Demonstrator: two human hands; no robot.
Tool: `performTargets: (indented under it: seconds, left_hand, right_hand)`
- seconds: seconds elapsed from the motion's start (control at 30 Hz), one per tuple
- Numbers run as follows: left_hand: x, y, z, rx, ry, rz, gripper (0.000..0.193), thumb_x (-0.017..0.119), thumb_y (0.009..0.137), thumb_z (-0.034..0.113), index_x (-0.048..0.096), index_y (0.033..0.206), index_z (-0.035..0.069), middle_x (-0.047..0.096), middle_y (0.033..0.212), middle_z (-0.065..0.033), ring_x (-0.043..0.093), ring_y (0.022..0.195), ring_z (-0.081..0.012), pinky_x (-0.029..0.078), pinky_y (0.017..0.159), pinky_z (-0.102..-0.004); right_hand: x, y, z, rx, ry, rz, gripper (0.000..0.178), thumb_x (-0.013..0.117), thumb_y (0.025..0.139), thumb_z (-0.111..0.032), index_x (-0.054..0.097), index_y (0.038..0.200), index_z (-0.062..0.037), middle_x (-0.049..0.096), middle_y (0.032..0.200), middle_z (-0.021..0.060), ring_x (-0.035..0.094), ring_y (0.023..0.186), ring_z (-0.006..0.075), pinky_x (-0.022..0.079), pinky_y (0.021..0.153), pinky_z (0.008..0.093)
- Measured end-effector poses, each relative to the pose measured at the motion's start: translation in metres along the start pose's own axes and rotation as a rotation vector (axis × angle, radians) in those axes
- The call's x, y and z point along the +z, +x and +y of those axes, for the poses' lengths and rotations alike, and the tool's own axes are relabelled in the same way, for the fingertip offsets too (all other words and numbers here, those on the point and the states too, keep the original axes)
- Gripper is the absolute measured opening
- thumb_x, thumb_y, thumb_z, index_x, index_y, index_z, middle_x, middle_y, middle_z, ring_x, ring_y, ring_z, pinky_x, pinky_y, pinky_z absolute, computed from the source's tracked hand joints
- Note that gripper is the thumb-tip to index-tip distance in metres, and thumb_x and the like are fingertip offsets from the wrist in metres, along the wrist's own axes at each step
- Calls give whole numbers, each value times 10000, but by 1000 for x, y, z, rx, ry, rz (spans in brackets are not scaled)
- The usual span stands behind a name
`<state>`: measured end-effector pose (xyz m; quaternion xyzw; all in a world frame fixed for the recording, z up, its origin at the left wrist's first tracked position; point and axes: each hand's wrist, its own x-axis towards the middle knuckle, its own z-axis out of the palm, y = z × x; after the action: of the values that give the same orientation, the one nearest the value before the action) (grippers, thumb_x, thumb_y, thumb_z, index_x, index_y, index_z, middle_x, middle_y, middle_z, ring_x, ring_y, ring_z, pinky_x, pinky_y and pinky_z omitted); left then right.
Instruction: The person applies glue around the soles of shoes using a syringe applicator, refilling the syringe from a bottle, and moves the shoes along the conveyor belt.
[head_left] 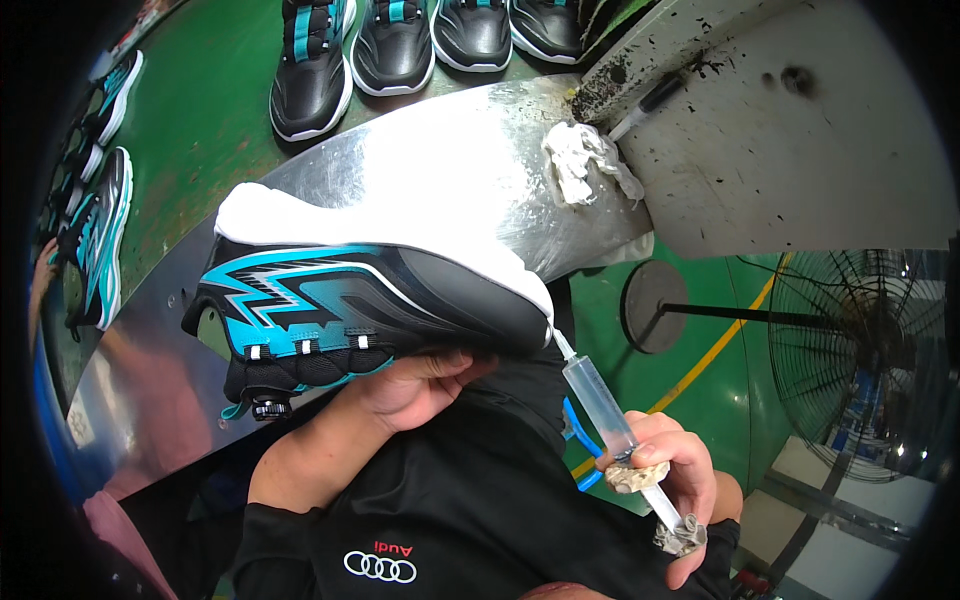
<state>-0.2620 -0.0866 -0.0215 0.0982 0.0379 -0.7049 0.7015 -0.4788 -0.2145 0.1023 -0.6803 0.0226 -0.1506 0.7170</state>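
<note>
A black and teal sneaker (430,285) with a thick white sole (400,222) lies on its side in front of me, its toe pointing right and its sole facing away. My left hand (415,388) supports it from the near side, closed around the upper, with some fingers hidden beneath. My right hand (680,465) grips a clear syringe (600,400), fingers wrapped about its flange and plunger. Pale wrapping covers the flange, and a greyish wad sits on the plunger end. The nozzle meets the toe where sole and upper join; whether anything flows out cannot be made out.
Under the shoe is a shiny metal plate (440,130). On it lie a crumpled white cloth (580,165) and a dark-handled brush-like tool (655,100). Several similar sneakers (392,50) stand on the green surface beyond, more at left (105,240). A caged fan (870,350) is at right.
</note>
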Motion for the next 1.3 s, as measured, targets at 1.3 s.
performTargets:
  seconds: [1.3]
  left_hand:
    - [35,4,3,98,61,-56,411,568,891,304,514,1235,86,548,1228,-150,513,1174,-269,519,822,-261]
  right_hand:
    - [35,13,64,-435,-694,39,736,773,644,-462,450,1141,-25,518,1030,146,507,685,237,394,567,332]
